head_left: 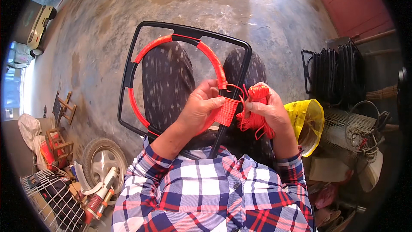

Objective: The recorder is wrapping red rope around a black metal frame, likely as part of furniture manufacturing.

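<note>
"How will the frame (pixel 193 30) handle?"

"It seems stiff and light, best held at the wrapped section (pixel 227 111); the cord bundle (pixel 256 122) looks soft, perhaps slippery."

"Where is it?"

"Over my knees (pixel 165 71); my left hand (pixel 199 107) pinches that section, my right hand (pixel 272 108) clutches the bundle."

"Its look?"

"Black, its ring (pixel 211 59) mostly bound orange-red."

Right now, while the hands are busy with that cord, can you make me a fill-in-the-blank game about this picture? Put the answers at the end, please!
1. The cord bundle is in the person's ____ hand.
2. The frame around the wrapped ring is coloured ____.
3. The plastic bag next to the person's forearm is mostly ____.
4. The wheel on the floor is on the person's ____ side.

Missing words: right; black; yellow; left.
</note>
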Motion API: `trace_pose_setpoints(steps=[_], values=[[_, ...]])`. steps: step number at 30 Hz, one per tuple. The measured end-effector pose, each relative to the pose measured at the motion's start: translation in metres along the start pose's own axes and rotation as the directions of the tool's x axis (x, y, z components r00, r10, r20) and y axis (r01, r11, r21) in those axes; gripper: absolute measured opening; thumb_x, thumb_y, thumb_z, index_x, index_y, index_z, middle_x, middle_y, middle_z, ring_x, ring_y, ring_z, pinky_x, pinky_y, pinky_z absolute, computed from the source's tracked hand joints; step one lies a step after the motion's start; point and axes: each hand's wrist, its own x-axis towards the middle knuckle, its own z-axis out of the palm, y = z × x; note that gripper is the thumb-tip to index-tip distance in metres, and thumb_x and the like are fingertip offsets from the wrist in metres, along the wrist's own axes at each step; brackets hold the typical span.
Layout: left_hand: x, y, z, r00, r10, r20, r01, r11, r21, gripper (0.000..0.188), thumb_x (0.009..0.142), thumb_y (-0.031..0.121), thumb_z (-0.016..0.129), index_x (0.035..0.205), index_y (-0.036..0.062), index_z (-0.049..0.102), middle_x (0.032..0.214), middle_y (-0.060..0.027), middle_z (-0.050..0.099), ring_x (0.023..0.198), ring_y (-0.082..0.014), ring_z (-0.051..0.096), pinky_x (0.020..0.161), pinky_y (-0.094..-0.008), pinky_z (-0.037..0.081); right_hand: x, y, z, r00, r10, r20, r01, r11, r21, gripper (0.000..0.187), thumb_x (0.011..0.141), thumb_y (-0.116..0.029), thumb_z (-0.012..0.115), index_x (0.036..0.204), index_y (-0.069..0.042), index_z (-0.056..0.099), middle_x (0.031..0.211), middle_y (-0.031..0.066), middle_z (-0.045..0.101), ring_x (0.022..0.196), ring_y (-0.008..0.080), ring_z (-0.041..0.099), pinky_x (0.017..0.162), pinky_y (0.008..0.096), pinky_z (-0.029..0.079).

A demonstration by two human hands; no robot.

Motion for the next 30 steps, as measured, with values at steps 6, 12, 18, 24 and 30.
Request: trace_pose_setpoints(steps=[6,12,18,24,30], values=[[-0.001,0.0,0.001,1.0,-0.002,0.017,0.003,0.999,-0.049,0.03,0.087,-0.002,0.065,0.116,-0.0005,0.055,0.106,-0.0107,0.064,0.097,-0.0172,0.065,0.091,-0.0323,0.054,-0.003,0.009,0.0,0.986,-0.11,-0.122,0.113,0.993,0.025,0.026,0.082,0.003,0.068,0.102,-0.004,0.053,0.079,0.0051,0.062,0.065,0.0156,0.064,0.06,0.0289,0.053],[-0.001,-0.002,-0.003,1.0,0.003,-0.013,-0.003,1.0,0.002,0.027,0.086,-0.001,0.067,0.112,0.0,0.058,0.104,-0.009,0.064,0.094,-0.0151,0.065,0.091,-0.0306,0.053,-0.006,-0.007,-0.023,0.832,-0.366,-0.416,0.352,0.929,-0.114,0.025,0.085,0.001,0.066,0.105,-0.005,0.052,0.08,0.0053,0.063,0.065,0.013,0.06,0.059,0.0275,0.05],[-0.002,-0.002,-0.003,1.0,0.0,-0.024,0.0,1.0,0.014,0.027,0.087,-0.002,0.067,0.112,-0.0003,0.058,0.103,-0.0088,0.064,0.094,-0.0145,0.064,0.091,-0.0302,0.053,-0.016,-0.017,-0.031,0.733,-0.548,-0.402,0.33,0.804,-0.494,0.025,0.085,0.005,0.066,0.104,-0.006,0.053,0.091,0.0042,0.067,0.073,0.0083,0.059,0.068,0.0248,0.051],[0.0,-0.003,-0.005,1.0,0.007,-0.026,-0.006,1.0,0.029,0.027,0.087,-0.002,0.067,0.112,0.0,0.058,0.103,-0.0092,0.064,0.094,-0.0147,0.065,0.09,-0.0302,0.054,-0.011,0.001,0.02,0.948,-0.312,-0.065,0.19,0.719,-0.668,0.029,0.078,-0.006,0.076,0.099,-0.002,0.056,0.097,0.0088,0.07,0.083,0.0134,0.064,0.072,0.0297,0.052],[-0.001,-0.003,-0.007,0.999,0.006,-0.034,-0.005,0.999,0.037,0.026,0.087,-0.002,0.067,0.111,0.0003,0.058,0.105,-0.0094,0.065,0.095,-0.0155,0.065,0.09,-0.0306,0.054,0.0,0.005,0.013,0.945,-0.293,-0.143,0.201,0.868,-0.454,0.024,0.08,-0.002,0.073,0.096,-0.004,0.055,0.077,-0.0016,0.06,0.066,0.0098,0.06,0.063,0.0261,0.05]])
